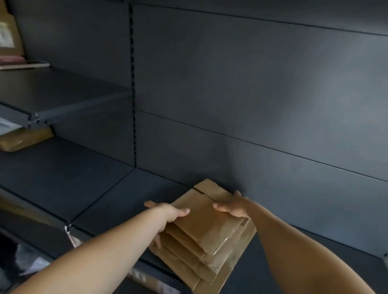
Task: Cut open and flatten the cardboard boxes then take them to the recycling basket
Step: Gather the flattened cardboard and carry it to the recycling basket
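While both hands hold it, the stack of cardboard boxes [204, 232] sits over the front part of the dark shelf [112, 200], and its near corner sticks out past the shelf edge. The boxes look flat already, and they lie one on top of another, a bit spread out like steps. The left hand [167, 213] grips the left side of the stack, with the thumb on top and the fingers [157, 240] curled under it. The right hand [232, 207] grips the far right side, with the thumb on top too; its other fingers are hidden behind the cardboard. I cannot tell if the stack rests on the shelf or is lifted just off it. I think the cutting and flattening is done for these boxes, and the step now is picking them up to carry them away. The recycling basket is not in view. The next move needs a tight squeeze from both sides, because the flat pieces are not lined up and one could slip out. Then the stack has to come up and away from the shelf, and the person has to turn and find the basket. Up on the left, a phone [18, 64] lies on a higher shelf [46, 95], well apart from the hands.
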A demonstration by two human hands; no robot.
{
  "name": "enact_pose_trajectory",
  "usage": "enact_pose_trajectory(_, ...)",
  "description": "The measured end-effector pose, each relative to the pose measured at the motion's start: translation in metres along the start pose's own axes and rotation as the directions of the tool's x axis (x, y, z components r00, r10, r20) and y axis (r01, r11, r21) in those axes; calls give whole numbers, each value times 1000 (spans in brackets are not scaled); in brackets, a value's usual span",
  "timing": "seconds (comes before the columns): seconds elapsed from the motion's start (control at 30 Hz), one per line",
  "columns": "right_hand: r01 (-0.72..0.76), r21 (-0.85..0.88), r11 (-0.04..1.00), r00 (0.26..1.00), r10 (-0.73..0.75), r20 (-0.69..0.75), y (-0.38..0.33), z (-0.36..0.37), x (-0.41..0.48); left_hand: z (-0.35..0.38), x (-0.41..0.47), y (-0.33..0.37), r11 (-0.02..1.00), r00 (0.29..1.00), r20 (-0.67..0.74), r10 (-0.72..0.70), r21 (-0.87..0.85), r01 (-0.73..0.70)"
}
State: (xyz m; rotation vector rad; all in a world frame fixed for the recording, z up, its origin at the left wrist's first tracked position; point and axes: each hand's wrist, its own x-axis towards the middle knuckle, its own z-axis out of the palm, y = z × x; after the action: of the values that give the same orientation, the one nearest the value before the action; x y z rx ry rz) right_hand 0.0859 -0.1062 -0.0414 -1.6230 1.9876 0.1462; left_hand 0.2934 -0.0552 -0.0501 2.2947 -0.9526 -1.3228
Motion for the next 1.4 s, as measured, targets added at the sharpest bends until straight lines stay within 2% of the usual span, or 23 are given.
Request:
enact_pose_trajectory(0.1,-2,-27,1000,998,3,58,8,9,9,2,3,-3,997,1000,22,-3,-75,5)
enact_pose_trajectory(0.17,-28,-68,997,998,32,60,13,13,11,2,5,0,987,998,37,54,-154,-48)
enact_pose_trajectory(0.3,-6,-165,986,985,35,170,19,2,-13,3,7,2,980,988,-38,147,-131,-151)
enact_pose_trajectory(0.37,-4,-140,990,984,29,174,26,-2,-14,4,2,-1,990,987,-92,130,-38,-134)
enact_pose_trajectory(0.43,25,-93,995,987,-10,162,31,-1,-13,9,-3,-5,994,994,-4,105,37,-105)
enact_pose_trajectory(0.5,42,-34,999,990,-37,138,35,6,-8,15,-8,-8,999,989,143,48,16,-51)
enact_pose_trajectory(0.57,38,-24,999,989,-34,147,37,11,-11,19,-2,-12,997,983,164,82,-18,-81)
enact_pose_trajectory(0.6,32,-31,999,985,-26,169,37,9,-16,20,2,-13,990,983,126,132,-64,-125)
enact_pose_trajectory(0.7,-90,13,996,958,83,273,38,-4,-27,21,9,-12,960,976,45,214,-196,-202)
enact_pose_trajectory(0.8,-208,137,969,931,153,331,43,-9,-22,24,11,-7,976,970,142,198,-122,-181)
enact_pose_trajectory(0.9,-274,314,909,915,146,376,49,-4,-10,24,17,-2,969,956,201,215,-167,-183)
enact_pose_trajectory(0.97,-301,334,893,905,156,396,50,1,-7,28,20,1,961,950,207,234,-194,-195)
enact_pose_trajectory(1.03,-313,300,901,895,174,410,43,2,-15,34,22,4,970,949,205,239,-97,-224)
enact_pose_trajectory(1.13,-270,259,927,926,177,332,34,-4,-24,38,27,8,968,959,148,240,30,-247)
enact_pose_trajectory(1.4,-264,493,829,952,140,273,27,-8,-31,24,23,16,965,929,292,227,-197,-174)
